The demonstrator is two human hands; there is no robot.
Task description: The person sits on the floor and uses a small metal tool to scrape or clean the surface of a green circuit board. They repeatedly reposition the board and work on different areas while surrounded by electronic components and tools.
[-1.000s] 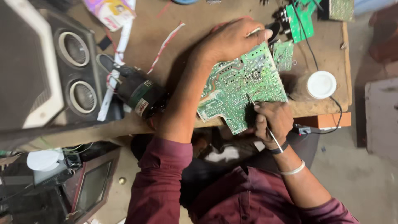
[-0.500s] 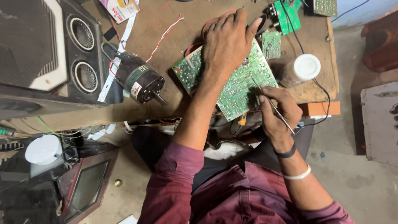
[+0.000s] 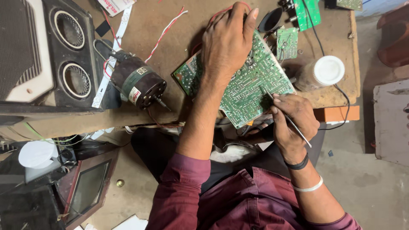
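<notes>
Circuit board (image 3: 251, 91) under left hand (image 3: 228, 42)

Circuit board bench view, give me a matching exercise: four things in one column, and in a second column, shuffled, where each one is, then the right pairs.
Things
1. large green circuit board
2. thin metal tool
3. small electric motor
4. white-lidded jar

Places
A. lying on the workbench left of the board, beside the black speaker box
B. held in the right hand, tip on the board
C. standing at the bench's right edge
D. pressed down under the left hand

Pairs: 1-D, 2-B, 3-A, 4-C
</notes>
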